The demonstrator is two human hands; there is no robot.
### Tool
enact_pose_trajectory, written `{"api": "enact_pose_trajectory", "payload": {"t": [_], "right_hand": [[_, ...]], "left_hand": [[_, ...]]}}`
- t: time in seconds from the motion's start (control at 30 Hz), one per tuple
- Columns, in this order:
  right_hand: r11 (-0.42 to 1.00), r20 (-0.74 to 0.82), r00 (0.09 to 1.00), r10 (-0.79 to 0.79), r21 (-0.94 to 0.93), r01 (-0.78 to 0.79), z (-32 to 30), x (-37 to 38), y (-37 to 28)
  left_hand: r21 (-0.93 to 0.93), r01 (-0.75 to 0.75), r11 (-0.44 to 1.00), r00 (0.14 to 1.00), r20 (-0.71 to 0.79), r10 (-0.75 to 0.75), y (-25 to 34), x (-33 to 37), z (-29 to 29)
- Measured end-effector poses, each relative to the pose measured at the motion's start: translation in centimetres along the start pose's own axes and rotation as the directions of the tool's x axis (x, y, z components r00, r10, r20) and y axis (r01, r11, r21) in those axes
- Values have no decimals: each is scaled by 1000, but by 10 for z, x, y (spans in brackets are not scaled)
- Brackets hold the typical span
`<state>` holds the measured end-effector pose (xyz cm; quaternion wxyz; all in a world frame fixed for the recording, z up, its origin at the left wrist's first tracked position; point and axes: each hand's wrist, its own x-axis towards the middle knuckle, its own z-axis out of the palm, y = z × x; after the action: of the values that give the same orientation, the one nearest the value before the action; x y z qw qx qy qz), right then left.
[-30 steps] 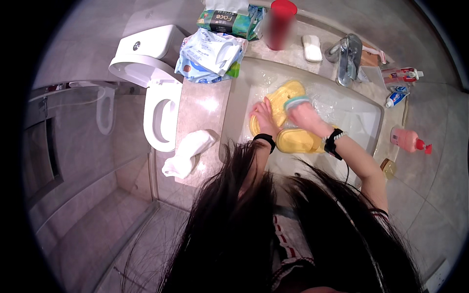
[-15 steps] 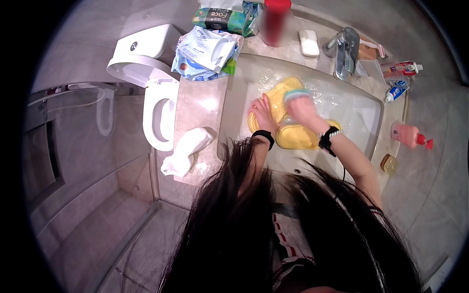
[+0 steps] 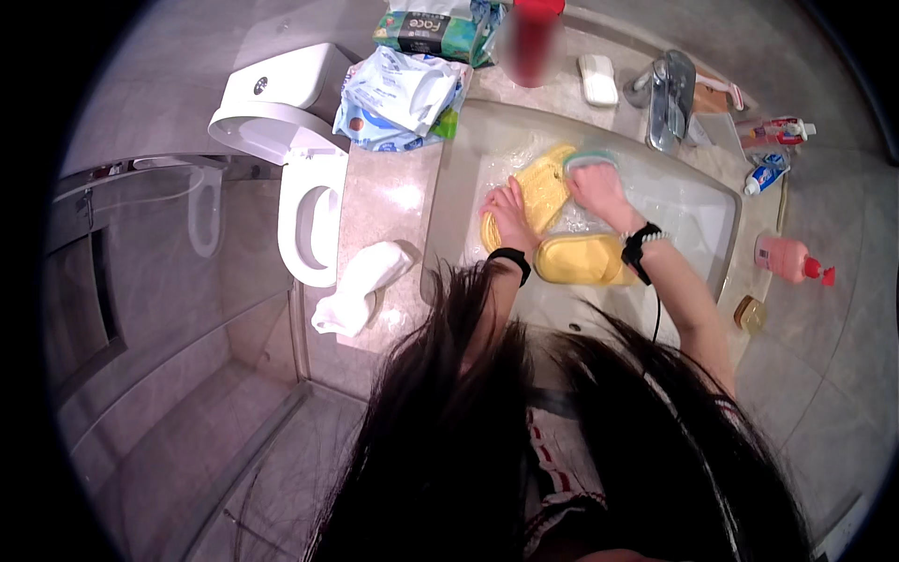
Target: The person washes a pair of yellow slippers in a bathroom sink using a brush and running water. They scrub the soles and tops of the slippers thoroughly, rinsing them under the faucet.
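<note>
Two yellow slippers lie in a white sink [image 3: 698, 220] with water. My left hand [image 3: 507, 211] presses down on the near end of the far slipper [image 3: 543, 190]. My right hand [image 3: 596, 186] holds a teal scrub brush [image 3: 588, 159] against that slipper's far end. The second yellow slipper [image 3: 581, 260] lies nearer me, under my right wrist. Both wrists wear dark bands. My long dark hair hangs over the lower middle of the view.
A chrome tap [image 3: 670, 98], white soap bar [image 3: 596, 79], red cup [image 3: 532, 37], tissue packs [image 3: 403, 89] and tubes [image 3: 773, 131] crowd the counter's back. A pink pump bottle [image 3: 791, 260] stands right. A white cloth [image 3: 361, 286] lies left, beside a toilet [image 3: 304, 187].
My right hand has pushed the brush away from me along the slipper toward its far end. My left hand has stayed on the slipper.
</note>
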<state>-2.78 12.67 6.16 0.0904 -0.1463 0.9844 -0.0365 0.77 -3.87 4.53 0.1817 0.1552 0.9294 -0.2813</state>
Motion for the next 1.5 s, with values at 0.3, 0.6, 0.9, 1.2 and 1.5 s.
{"api": "enact_pose_trajectory", "payload": {"t": [0.3,0.6,0.9,1.2,1.5], "right_hand": [[996,48,998,45,71,-48,-5,-2,-2],[994,59,997,-56,92,50,-1,-8,-9],[997,122,990,-76,20,74,5,-9,-11],[993,179,979,-93,-52,104,4,-5,-10],[998,134,989,-59,3,59,0,-1,-18]], "left_hand": [[-10,-18,1000,999,44,19,0,0,0],[12,-10,1000,1000,30,9,1,0,1],[16,11,1000,1000,-3,-11,2,0,2],[14,-5,1000,1000,11,5,2,0,2],[37,-2,999,1000,16,1,2,-1,0]]}}
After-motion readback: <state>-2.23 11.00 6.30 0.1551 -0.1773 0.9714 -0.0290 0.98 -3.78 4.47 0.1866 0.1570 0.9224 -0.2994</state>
